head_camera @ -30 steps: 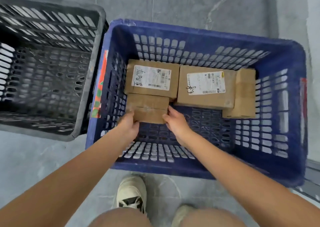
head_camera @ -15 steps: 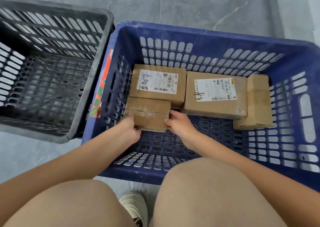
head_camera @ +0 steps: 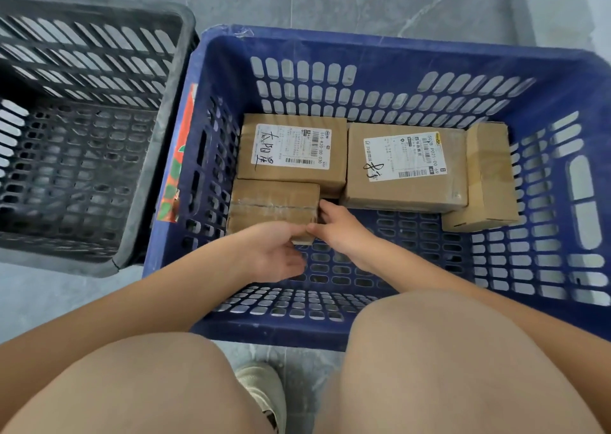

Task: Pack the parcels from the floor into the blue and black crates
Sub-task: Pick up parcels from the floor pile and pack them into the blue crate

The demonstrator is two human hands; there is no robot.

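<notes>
So far, four cardboard parcels sit on the floor of the blue crate (head_camera: 380, 46), all at its far side, while the black crate (head_camera: 158, 156) to the left shows only its bare lattice. No parcels on the grey floor tiles are in view, so how many remain to pack cannot be told.

The taped parcel (head_camera: 272, 207) is the one being set down. It lies in the left part of the crate, just on the near side of the labelled parcel (head_camera: 292, 151) and touching it. To the right lies a larger labelled parcel (head_camera: 406, 165), with a narrow plain box (head_camera: 489, 175) against its right side.

The left hand (head_camera: 274, 251) lies palm-up and relaxed at the taped parcel's near edge, gripping nothing. The right hand (head_camera: 340, 228) has loosely bent fingers touching the parcel's right end, probably nudging it into place.

The taped parcel is a brown carton wrapped in glossy clear tape, with a seam across its top.
</notes>
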